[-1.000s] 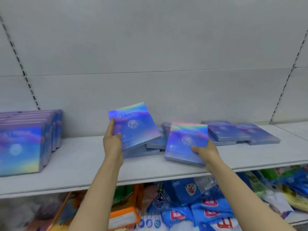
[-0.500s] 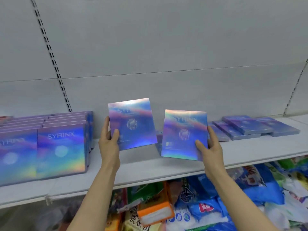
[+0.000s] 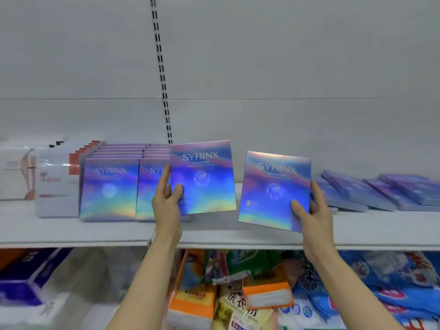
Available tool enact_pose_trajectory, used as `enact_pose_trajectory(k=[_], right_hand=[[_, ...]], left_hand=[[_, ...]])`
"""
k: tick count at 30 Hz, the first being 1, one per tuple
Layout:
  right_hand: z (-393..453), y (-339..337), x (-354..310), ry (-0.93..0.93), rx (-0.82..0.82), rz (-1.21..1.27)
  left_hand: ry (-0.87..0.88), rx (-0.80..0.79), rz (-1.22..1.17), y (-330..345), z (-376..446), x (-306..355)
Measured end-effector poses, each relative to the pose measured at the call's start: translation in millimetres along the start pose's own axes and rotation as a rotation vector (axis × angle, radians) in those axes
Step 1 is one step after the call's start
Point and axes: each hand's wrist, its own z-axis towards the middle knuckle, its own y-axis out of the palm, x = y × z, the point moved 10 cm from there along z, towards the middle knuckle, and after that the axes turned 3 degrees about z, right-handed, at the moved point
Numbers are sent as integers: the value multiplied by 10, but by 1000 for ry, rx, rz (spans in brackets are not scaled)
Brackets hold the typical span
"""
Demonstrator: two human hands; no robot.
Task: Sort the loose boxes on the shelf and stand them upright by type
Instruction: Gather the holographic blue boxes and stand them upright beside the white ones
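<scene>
My left hand (image 3: 166, 201) grips one box (image 3: 202, 177), right hand (image 3: 312, 210) another box (image 3: 273, 189). Upright rows (image 3: 109, 186) formed; flat boxes (image 3: 371, 194) remain unsorted.

We read "SYRINX" on the left held box (image 3: 202, 177), the right held box (image 3: 275, 190) and the first standing box (image 3: 109, 189); on its neighbour box (image 3: 150, 186) only "SY" shows.

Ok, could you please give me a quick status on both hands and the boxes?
Left hand grips one SYRINX box. Right hand grips another. Both upright, above shelf. Upright rows left, flat boxes right.
</scene>
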Motion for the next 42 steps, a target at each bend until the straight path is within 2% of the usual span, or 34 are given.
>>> enact_pose_trajectory(k=[9, 15, 18, 21, 26, 30, 32, 35, 37, 39, 42], right_hand=[[-333, 853, 234, 11, -101, -27], [-484, 1462, 411, 40, -72, 42], [-592, 1754, 512, 49, -53, 46], [-713, 2003, 580, 40, -52, 31], [-841, 2260, 589, 31, -54, -6], [-826, 2428, 628, -43, -84, -41], [-749, 2477, 699, -81, -70, -171], [-624, 2500, 658, -263, 6, -643], [-704, 2691, 528, -581, -49, -959], [-890, 2932, 561, -841, -202, -1110], [-943, 3042, 683, -895, -287, -1147]], left_hand=[[21, 125, 38, -1157, 285, 114], [13, 112, 61, -1955, 790, 149], [26, 57, 122, -2298, 918, 93], [110, -12, 355, -2399, 961, 76], [309, -89, 998, -2177, 958, 113], [397, -163, 1229, -2086, 979, -25], [438, -210, 1313, -2046, 988, -58], [574, -342, 1430, -1887, 911, -47], [699, -420, 1487, -1776, 814, -56], [769, -446, 1518, -1731, 754, -67], [806, -445, 1568, -1693, 749, -28]])
